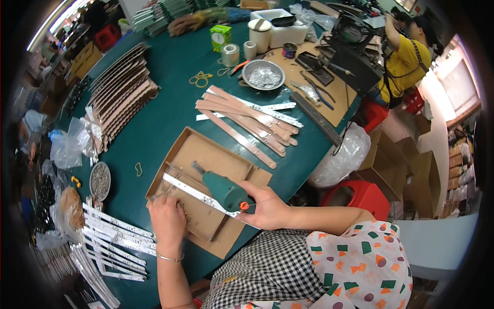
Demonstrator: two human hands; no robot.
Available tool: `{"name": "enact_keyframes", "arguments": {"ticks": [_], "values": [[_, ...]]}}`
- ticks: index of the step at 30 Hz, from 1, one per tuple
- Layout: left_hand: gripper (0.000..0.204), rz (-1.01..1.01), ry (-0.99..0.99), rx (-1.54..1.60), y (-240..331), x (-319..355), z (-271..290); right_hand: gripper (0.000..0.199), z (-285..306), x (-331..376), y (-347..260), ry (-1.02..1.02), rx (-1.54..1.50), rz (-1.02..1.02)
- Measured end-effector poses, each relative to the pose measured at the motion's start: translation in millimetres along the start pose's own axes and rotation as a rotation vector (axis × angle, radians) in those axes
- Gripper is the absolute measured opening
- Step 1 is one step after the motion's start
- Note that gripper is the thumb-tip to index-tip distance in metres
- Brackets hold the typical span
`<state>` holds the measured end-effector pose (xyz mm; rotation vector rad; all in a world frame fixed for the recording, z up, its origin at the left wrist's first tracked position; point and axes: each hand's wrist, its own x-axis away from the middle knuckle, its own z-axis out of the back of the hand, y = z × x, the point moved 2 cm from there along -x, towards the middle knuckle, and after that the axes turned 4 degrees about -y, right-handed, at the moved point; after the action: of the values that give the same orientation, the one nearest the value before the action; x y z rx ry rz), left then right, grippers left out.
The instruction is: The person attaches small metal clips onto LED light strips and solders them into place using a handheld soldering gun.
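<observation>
Your right grip (267,208) is clasping the green power tool (224,190), whose nose is pointing toward 10 o'clock. Below it, the white strip (188,188) is lying slantwise over the cardboard tray (203,149), running from 10 o'clock down to 4 o'clock, with the tool covering part of its view. The tool's nose is showing on the far side of the strip; you cannot tell from here whether it is touching anything. Your left grip (167,219) is resting with bent fingers at the tray's 8 o'clock edge, just beside the strip's far-left end; whether it is pinching anything, you cannot tell.

If your left fingers are not pressing the strip down, a sideways push from the tool could be swinging it out of line. The tray is probably offering little hold of its own, so it could be sliding across the green surface (170,108) under a hard push. Your left fingers are also sitting near the tool's working side, so a slip of the nose could be hurting them. The pinkish strips (267,125) at 1 o'clock are lying loosely crossed, so a knock could be scattering them.
</observation>
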<state>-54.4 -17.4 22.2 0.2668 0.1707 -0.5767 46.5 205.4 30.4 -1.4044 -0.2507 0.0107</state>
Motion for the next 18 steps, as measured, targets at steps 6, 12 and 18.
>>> {"name": "enact_keyframes", "arguments": {"ticks": [6, 12, 18], "values": [[0.011, 0.026, -0.09, -0.092, 3.7, -3.8, 1.5, 0.059, 0.3, -1.4, 16.6, 0.172, 0.138, 0.207], [0.014, 0.073, -0.053, 0.155, 7.4, -2.0, 11.1, 0.061, 30.8, -8.0, -7.7, 0.301, 0.271, 0.515], [0.007, 0.111, -0.08, 0.189, -1.0, 6.7, 9.0, 0.057, 59.6, -17.0, -65.0, 0.219, 0.366, 0.449]]}}
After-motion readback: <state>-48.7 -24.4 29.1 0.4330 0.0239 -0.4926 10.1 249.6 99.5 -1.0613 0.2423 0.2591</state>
